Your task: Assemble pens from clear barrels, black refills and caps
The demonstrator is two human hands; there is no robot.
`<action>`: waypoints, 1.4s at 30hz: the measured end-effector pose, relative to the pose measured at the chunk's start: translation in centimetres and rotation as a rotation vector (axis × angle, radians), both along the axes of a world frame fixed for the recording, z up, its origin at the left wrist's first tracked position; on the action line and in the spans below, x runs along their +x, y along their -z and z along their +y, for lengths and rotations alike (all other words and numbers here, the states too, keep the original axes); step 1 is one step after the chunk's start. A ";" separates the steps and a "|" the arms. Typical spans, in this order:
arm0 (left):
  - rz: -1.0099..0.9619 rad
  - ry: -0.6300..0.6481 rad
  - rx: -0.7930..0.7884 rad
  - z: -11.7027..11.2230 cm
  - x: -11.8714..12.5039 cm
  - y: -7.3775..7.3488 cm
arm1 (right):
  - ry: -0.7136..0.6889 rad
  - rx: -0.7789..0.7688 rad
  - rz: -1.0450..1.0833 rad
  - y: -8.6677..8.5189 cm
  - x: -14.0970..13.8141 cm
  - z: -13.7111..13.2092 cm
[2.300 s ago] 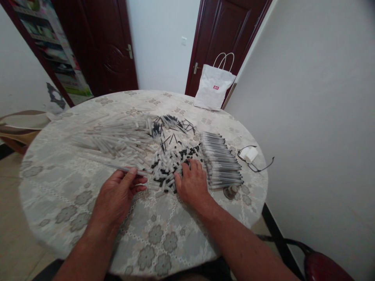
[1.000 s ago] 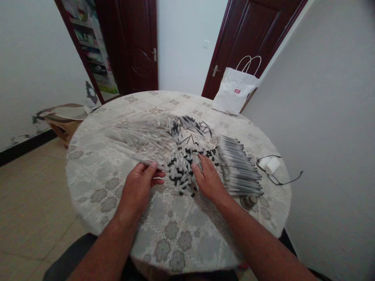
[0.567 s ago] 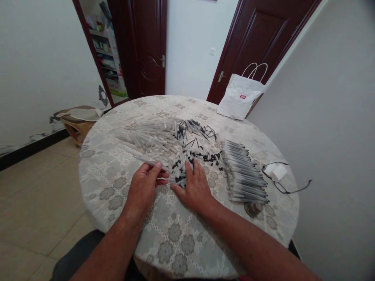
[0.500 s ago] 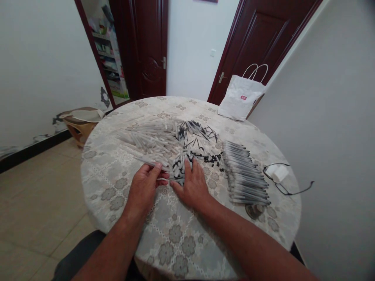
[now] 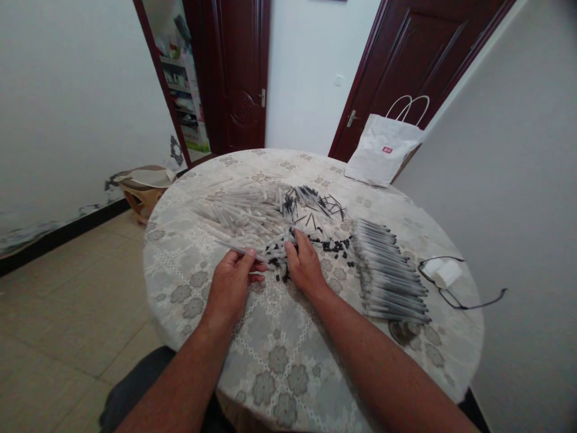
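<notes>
On the round table [image 5: 288, 337] lies a heap of clear pen barrels [image 5: 246, 210], thin black refills [image 5: 311, 198] and a scatter of small caps and black tips [image 5: 282, 249]. My left hand [image 5: 232, 282] pinches one clear pen barrel [image 5: 234, 248] between thumb and fingers; the barrel sticks out to the left. With fingers spread, my right hand [image 5: 304, 264] lies flat on the cap pile. To its right is a neat row of assembled pens [image 5: 390, 273].
Glasses with a white cloth [image 5: 446, 276] lie at the table's right edge. A white paper bag [image 5: 385, 150] leans near the dark door behind. A low wooden stool [image 5: 144, 186] stands on the tiled floor at left. The wall runs close on the right.
My right hand has swept the caps leftward, from beside the pen row to the pile in front of me. The left hand keeps its barrel. My view has shifted left.
</notes>
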State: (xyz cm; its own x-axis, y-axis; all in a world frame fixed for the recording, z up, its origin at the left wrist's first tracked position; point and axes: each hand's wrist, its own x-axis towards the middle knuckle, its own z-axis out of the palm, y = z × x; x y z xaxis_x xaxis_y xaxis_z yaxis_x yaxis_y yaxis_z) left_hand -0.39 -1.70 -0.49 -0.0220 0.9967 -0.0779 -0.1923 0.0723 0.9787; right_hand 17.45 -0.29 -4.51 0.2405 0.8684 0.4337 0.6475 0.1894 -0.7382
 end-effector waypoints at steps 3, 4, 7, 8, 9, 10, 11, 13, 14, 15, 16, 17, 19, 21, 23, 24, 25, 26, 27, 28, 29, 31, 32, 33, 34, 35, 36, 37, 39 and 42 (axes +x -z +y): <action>-0.001 0.010 -0.002 0.1 0.1 0.1 | -0.026 -0.014 0.374 0.1 1.8 0.4; -0.004 0.012 -0.005 0.1 0.1 0.2 | -0.036 -0.019 0.521 0.1 2.3 0.5; -0.010 0.016 -0.017 0.2 0.2 0.4 | -0.045 -0.051 0.917 0.1 3.5 0.7; -0.012 0.018 -0.019 0.2 0.3 0.5 | -0.034 -0.067 1.007 0.0 3.7 0.7; -0.014 0.020 -0.019 0.3 0.3 0.6 | -0.019 -0.084 1.071 -0.1 3.9 0.7; -0.015 0.020 -0.018 0.3 0.3 0.6 | -0.004 -0.101 1.113 -0.3 4.1 0.8; -0.015 0.018 -0.015 0.3 0.3 0.6 | 0.007 -0.117 1.144 -0.5 4.3 0.8; -0.013 0.006 -0.009 0.4 0.3 0.6 | 0.013 -0.146 1.180 -0.8 4.5 0.7; -0.013 -0.004 -0.006 0.5 0.3 0.5 | 0.010 -0.155 1.183 -0.9 4.7 0.6; -0.014 -0.014 -0.003 0.5 0.3 0.3 | 0.001 -0.160 1.166 -1.0 4.8 0.5; -0.017 -0.020 0.001 0.7 0.3 0.1 | -0.009 -0.164 1.134 -0.9 5.0 0.4; -0.021 -0.020 0.006 0.8 0.2 -0.3 | -0.018 -0.168 1.092 -0.8 5.1 0.3; -0.032 0.000 0.021 1.3 0.3 -1.1 | -0.026 -0.175 1.006 -0.5 5.4 0.0; -0.041 0.034 0.033 1.9 0.6 -2.1 | -0.011 -0.180 0.946 -0.1 5.7 -0.4; -0.047 0.061 0.032 2.6 1.1 -3.0 | 0.012 -0.190 0.904 0.1 5.9 -0.8; -0.049 0.074 0.030 2.8 1.5 -3.3 | 0.024 -0.191 0.836 0.2 6.0 -1.1; -0.051 0.087 0.031 3.0 1.8 -3.5 | 0.036 -0.186 0.732 0.1 6.1 -1.4; -0.055 0.100 0.034 3.2 2.2 -3.5 | 0.044 -0.173 0.598 0.1 6.2 -1.8; -0.056 0.110 0.037 3.2 2.5 -3.4 | 0.046 -0.151 0.445 -0.1 6.3 -2.2; -0.057 0.116 0.042 3.2 2.7 -3.2 | 0.040 -0.124 0.298 -0.2 6.4 -2.7; -0.058 0.121 0.045 3.2 2.9 -2.9 | 0.028 -0.098 0.172 -0.3 6.4 -3.1; -0.063 0.121 0.040 3.0 3.0 -2.2 | 0.006 -0.060 0.004 -0.5 6.6 -4.0; -0.069 0.118 0.032 2.8 2.9 -1.8 | 0.002 -0.049 -0.064 -0.5 6.7 -4.3; -0.078 0.118 0.020 2.7 2.8 -1.5 | 0.002 -0.046 -0.126 -0.4 6.7 -4.6; -0.091 0.117 0.005 2.6 2.7 -1.2 | 0.003 -0.046 -0.180 -0.3 6.8 -4.7; -0.104 0.119 -0.010 2.5 2.6 -0.9 | 0.002 -0.050 -0.227 -0.2 6.9 -4.8; -0.117 0.122 -0.026 2.4 2.5 -0.8 | -0.003 -0.056 -0.267 -0.1 6.9 -4.8; -0.131 0.128 -0.044 2.3 2.6 -0.7 | -0.010 -0.061 -0.301 0.0 6.9 -4.8; -0.165 0.137 -0.087 2.2 2.8 -0.6 | -0.024 -0.071 -0.348 0.1 6.9 -4.6; -0.233 0.141 -0.157 2.0 3.4 -0.5 | -0.022 -0.062 -0.349 -0.4 6.6 -4.4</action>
State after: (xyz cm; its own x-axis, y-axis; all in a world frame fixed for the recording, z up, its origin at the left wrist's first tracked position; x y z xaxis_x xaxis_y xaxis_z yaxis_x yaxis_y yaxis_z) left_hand 2.98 0.33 -0.01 0.1525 0.9639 -0.2183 -0.3874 0.2615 0.8840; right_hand 24.01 -4.64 -4.15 0.0682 0.8991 0.4324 0.8591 0.1674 -0.4836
